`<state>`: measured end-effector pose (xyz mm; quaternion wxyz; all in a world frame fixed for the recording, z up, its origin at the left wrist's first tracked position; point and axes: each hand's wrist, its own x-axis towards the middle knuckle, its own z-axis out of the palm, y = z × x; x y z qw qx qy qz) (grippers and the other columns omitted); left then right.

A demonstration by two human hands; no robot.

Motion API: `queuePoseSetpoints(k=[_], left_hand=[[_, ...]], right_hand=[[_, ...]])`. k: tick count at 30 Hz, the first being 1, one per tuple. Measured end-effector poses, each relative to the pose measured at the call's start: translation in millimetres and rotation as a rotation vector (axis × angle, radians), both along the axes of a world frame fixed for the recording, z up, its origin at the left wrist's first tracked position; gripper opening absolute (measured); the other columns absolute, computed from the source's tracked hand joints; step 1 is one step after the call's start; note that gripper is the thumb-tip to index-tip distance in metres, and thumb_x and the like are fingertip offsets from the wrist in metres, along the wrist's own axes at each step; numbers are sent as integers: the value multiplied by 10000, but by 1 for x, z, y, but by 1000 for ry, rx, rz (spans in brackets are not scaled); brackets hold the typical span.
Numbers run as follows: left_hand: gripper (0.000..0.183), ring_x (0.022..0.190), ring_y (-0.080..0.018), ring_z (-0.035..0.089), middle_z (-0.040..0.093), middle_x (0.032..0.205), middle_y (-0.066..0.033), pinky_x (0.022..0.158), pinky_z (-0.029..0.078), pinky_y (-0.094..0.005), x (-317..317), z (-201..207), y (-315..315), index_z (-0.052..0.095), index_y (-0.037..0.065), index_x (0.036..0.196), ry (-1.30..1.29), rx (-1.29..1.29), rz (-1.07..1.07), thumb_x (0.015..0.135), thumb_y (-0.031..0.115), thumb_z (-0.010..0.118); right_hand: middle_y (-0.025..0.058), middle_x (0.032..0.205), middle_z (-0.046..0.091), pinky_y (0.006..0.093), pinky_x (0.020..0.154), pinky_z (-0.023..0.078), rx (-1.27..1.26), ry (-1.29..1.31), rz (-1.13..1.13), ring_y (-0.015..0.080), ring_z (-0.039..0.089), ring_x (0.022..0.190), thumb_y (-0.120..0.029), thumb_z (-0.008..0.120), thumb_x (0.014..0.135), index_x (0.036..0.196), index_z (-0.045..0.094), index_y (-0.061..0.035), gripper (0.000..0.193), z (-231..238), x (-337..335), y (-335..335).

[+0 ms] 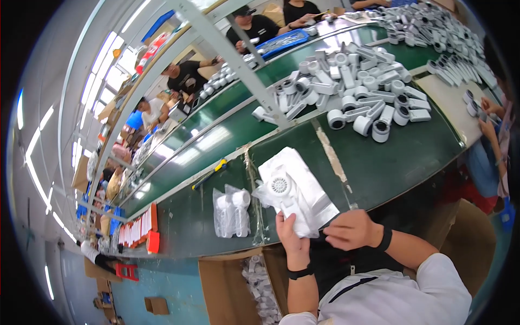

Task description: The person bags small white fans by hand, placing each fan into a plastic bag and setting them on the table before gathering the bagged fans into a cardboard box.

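My left hand (293,234) is closed round the handle end of a white handheld fan (280,186) in a clear plastic bag. The fan has a round slotted grille and is held over a stack of white plastic bags (319,197) on the green bench. Close to the lower end of that stack, my right hand (353,229) has its fingers curled together; whether something thin is between them is hidden. Two bagged white fans (232,212) lie side by side on the bench, left of the held one.
A large heap of white fan bodies (346,81) covers the bench at the back right. A yellow-handled tool (216,168) lies by the rail. Below the bench edge, a carton (222,287) holds bagged fans. A metal post (238,59) rises ahead. A co-worker's hands (490,116) work at right.
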<state>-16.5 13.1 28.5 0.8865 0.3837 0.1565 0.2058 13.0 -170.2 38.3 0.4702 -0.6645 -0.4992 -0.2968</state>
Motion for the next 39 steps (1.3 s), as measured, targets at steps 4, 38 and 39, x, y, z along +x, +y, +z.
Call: queuePoseSetpoints(k=[4, 38, 39], left_hand=[[346, 986, -251, 624, 615, 1119, -135, 881, 514, -356, -33, 14, 62, 516, -35, 1221, -8, 292, 296, 887, 29, 579], [220, 688, -288, 608, 636, 906, -122, 641, 502, -366, -9, -41, 9, 651, 41, 961, 30, 1855, -34, 785, 140, 737], [211, 697, -297, 608, 632, 903, -119, 640, 500, -376, -8, -39, 1, 651, 44, 949, 31, 1891, 2, 781, 134, 742]], right_hand=[[60, 716, 637, 296, 522, 497, 53, 178, -80, 222, 616, 573, -81, 744, 709, 818, 682, -51, 129, -23, 16, -13], [47, 1255, 573, 450, 947, 383, -927, 109, -1127, 249, 496, 1174, -131, 503, 894, 1198, 597, -188, 323, -34, 205, -168], [48, 1251, 571, 449, 951, 368, -964, 150, -1128, 253, 488, 1179, -130, 496, 899, 1225, 594, -215, 351, -36, 207, -172]])
